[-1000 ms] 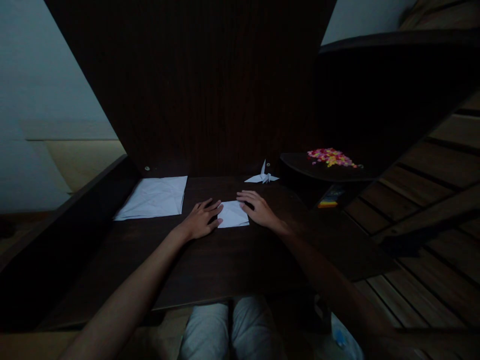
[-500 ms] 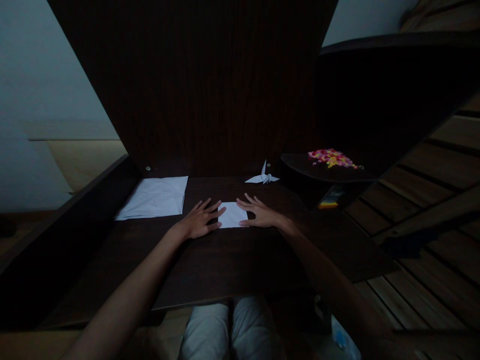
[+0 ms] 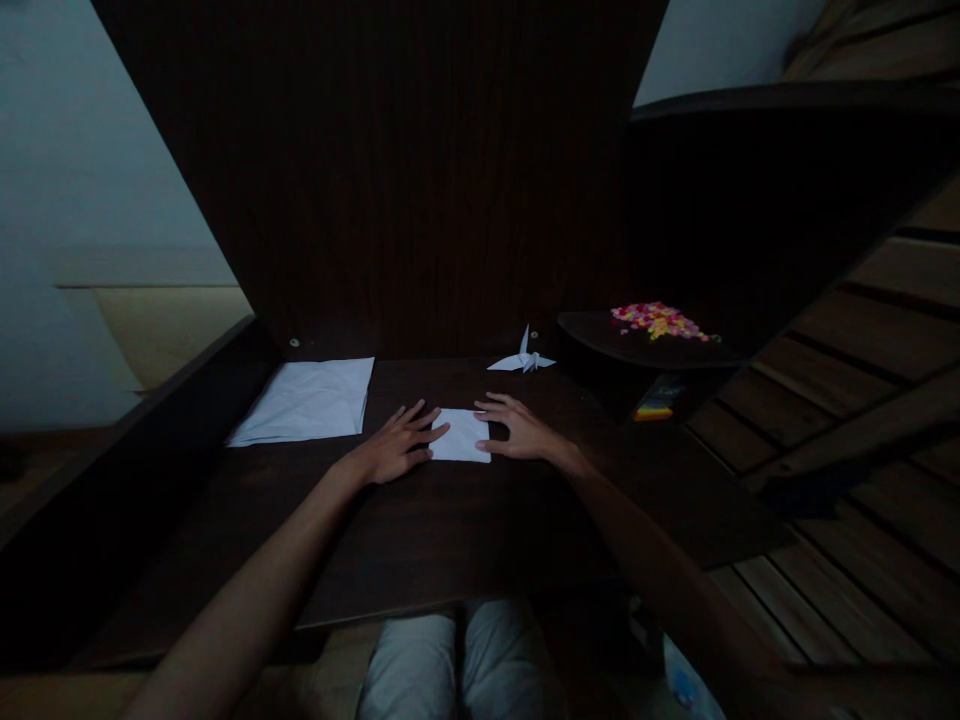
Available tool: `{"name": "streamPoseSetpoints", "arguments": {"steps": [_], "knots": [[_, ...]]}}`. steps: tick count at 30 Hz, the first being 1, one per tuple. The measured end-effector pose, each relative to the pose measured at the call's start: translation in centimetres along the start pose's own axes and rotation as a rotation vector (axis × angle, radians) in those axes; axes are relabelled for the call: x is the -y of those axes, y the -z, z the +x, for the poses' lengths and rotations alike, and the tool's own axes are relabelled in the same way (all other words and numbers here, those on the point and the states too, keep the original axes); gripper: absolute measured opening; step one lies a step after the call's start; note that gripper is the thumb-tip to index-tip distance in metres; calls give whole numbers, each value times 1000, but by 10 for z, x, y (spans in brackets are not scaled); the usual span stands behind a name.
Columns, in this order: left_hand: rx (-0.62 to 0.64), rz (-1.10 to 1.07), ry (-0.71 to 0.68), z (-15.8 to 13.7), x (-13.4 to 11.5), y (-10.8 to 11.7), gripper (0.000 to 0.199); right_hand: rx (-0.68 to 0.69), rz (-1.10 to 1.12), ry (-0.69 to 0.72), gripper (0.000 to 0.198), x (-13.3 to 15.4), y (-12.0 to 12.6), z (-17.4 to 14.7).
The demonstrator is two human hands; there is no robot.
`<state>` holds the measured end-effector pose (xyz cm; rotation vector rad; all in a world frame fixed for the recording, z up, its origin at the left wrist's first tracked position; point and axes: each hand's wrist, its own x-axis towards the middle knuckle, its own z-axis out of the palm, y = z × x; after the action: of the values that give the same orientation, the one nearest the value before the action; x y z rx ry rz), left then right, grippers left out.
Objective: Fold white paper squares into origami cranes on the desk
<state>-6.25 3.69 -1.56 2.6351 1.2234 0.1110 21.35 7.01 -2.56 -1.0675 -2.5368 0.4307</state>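
A small white square of paper (image 3: pixel 460 437) lies flat on the dark desk in front of me. My left hand (image 3: pixel 396 443) is open, palm down, its fingers touching the square's left edge. On the other side my right hand (image 3: pixel 517 428) is also open, with fingertips on the right edge. Behind the square, near the back panel, stands a folded white paper crane (image 3: pixel 523 360). Larger sheets of white paper (image 3: pixel 307 400) lie in a stack to the left of my left hand.
On a low rounded shelf (image 3: pixel 600 340) at the back right sits a pile of small pink, red and yellow pieces (image 3: pixel 660 320). A raised board (image 3: pixel 142 450) bounds the desk on the left. A tall dark panel (image 3: pixel 390 180) rises at the back.
The paper square appears slightly further left and lower in view, along with a small shift of the camera. My right fingers have drawn a little closer together; both hands stay at the paper.
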Motion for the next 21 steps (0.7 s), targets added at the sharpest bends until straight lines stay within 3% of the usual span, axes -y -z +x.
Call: {"name": "streamPoseSetpoints", "arguments": {"steps": [8,15,21], "knots": [[-119,65,-35,1,-2,2,49,-60,57,99,25,4,0,0],[-268,129,12,5,4,-5,39,-112,126,148,28,7,1,-1],[-347,1,5,9,0,-9,30,-111,170,211,30,8,-1,2]]}}
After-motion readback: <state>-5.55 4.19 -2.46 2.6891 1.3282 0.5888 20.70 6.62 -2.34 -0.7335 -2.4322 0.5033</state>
